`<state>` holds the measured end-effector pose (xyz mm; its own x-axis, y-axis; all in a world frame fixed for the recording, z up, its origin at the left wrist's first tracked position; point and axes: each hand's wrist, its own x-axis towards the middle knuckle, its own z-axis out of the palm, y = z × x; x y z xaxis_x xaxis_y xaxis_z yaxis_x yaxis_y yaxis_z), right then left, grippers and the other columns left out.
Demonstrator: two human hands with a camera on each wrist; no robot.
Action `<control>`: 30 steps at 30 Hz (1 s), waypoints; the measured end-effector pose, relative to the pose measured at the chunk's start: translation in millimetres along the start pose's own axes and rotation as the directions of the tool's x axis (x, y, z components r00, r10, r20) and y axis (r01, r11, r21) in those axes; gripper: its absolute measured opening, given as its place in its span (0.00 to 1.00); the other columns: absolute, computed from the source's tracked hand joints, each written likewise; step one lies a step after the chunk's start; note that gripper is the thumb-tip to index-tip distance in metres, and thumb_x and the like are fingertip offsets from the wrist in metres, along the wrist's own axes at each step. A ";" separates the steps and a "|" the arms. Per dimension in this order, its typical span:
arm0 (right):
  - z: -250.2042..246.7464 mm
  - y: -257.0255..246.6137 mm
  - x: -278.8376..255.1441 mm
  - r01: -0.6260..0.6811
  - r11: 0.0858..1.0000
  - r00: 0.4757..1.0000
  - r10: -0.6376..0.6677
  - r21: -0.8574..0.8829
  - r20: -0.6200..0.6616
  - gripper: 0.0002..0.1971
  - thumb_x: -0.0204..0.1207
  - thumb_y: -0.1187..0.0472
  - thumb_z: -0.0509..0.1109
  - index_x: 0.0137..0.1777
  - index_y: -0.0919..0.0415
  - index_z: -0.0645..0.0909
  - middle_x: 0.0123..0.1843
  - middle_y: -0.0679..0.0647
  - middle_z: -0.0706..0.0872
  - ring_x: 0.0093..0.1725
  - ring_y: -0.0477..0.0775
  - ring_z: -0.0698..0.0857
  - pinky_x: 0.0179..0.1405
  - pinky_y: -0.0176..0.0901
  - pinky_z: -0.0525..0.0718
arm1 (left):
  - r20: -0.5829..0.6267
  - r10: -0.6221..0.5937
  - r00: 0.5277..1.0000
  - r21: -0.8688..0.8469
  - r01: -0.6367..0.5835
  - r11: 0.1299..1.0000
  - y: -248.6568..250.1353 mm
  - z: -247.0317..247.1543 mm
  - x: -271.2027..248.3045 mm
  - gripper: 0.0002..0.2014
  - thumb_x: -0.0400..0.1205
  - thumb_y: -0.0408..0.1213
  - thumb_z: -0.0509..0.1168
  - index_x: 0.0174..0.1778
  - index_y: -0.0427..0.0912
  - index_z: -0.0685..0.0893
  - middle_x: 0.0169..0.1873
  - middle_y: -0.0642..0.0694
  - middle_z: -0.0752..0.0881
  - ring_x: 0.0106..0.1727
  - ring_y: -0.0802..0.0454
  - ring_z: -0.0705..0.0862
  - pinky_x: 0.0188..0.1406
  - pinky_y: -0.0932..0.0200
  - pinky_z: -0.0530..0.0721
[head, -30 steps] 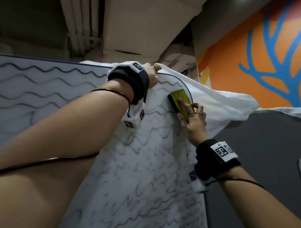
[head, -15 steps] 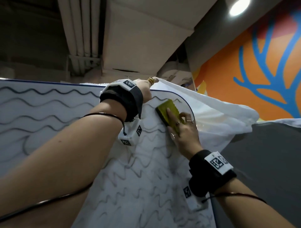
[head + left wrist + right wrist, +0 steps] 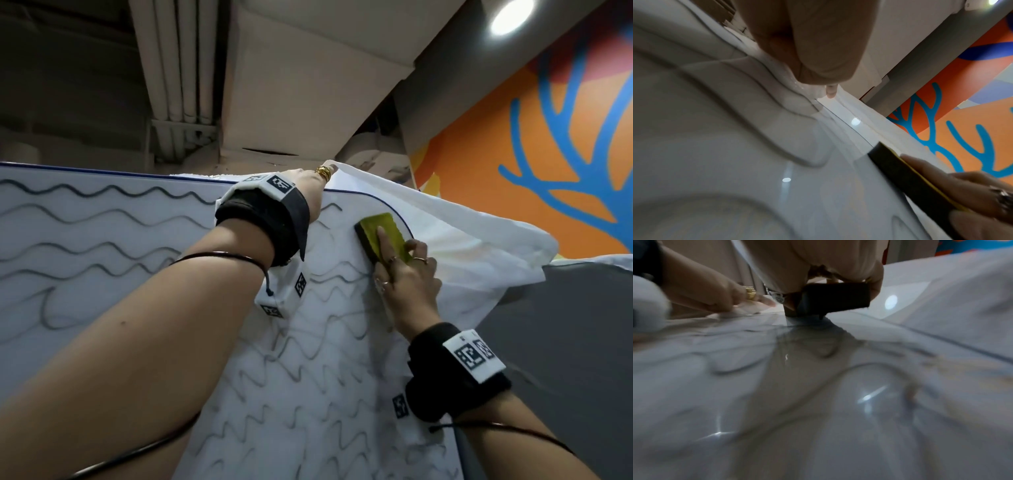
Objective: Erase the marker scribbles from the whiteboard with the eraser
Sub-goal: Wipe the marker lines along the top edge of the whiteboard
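The whiteboard (image 3: 102, 301) fills the lower left, covered in wavy dark scribbles (image 3: 85, 193). My right hand (image 3: 407, 281) grips the yellow eraser (image 3: 380, 236) near the board's rounded top right corner, index finger straight along its back. The black felt (image 3: 836, 296) lies flat on the board, pinched between thumb and fingers; it also shows in the left wrist view (image 3: 910, 181). My left hand (image 3: 313, 185) rests at the board's top edge, its fingers (image 3: 748, 300) lying fairly straight on a white cloth (image 3: 462, 246) that hangs over the corner.
An orange wall with a blue branching mural (image 3: 565, 137) stands to the right. A grey panel (image 3: 565, 342) adjoins the board's right side below the cloth. Ceiling pipes (image 3: 178, 68) and a round lamp (image 3: 507, 17) are overhead.
The eraser slid left and down from the corner, then back up and right toward it. My left hand stayed at the top edge. The head view tilted upward.
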<state>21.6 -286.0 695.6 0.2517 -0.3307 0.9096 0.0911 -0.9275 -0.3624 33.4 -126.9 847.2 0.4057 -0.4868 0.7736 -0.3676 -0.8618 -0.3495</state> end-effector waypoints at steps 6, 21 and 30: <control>-9.1 -22.3 30.7 -0.081 0.997 0.997 0.081 0.016 0.013 0.27 0.84 0.50 0.54 0.81 0.36 0.51 0.74 0.61 0.58 0.67 0.67 0.64 0.66 0.59 0.66 | 0.000 0.014 1.000 -0.010 -0.014 1.000 1.5 -0.9 -1.6 0.42 0.73 0.29 0.57 0.81 0.57 0.47 0.66 0.40 0.79 0.65 0.37 0.78 0.61 0.44 0.79; -2.9 -77.6 1.6 0.183 0.983 0.977 -0.181 -0.007 0.112 0.27 0.84 0.47 0.54 0.80 0.31 0.48 0.75 0.56 0.54 0.68 0.63 0.60 0.66 0.54 0.65 | 0.034 -0.074 0.997 -0.143 0.078 0.987 -38.4 -29.2 -29.5 0.28 0.79 0.32 0.56 0.73 0.65 0.70 0.72 0.42 0.74 0.72 0.43 0.73 0.69 0.56 0.73; -12.1 -83.5 5.6 0.085 0.996 0.991 -0.081 -0.030 0.106 0.28 0.84 0.49 0.55 0.81 0.34 0.50 0.75 0.58 0.56 0.68 0.64 0.62 0.66 0.56 0.66 | 0.038 -0.048 0.998 -0.194 0.054 0.980 -51.0 -31.0 -36.6 0.25 0.83 0.34 0.57 0.72 0.66 0.70 0.70 0.46 0.74 0.72 0.45 0.73 0.70 0.56 0.71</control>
<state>3.7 -212.5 733.4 0.3443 -0.2342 0.9092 0.0828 -0.9570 -0.2779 11.4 -60.7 853.1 0.4546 -0.4502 0.7685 -0.5003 -0.8430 -0.1979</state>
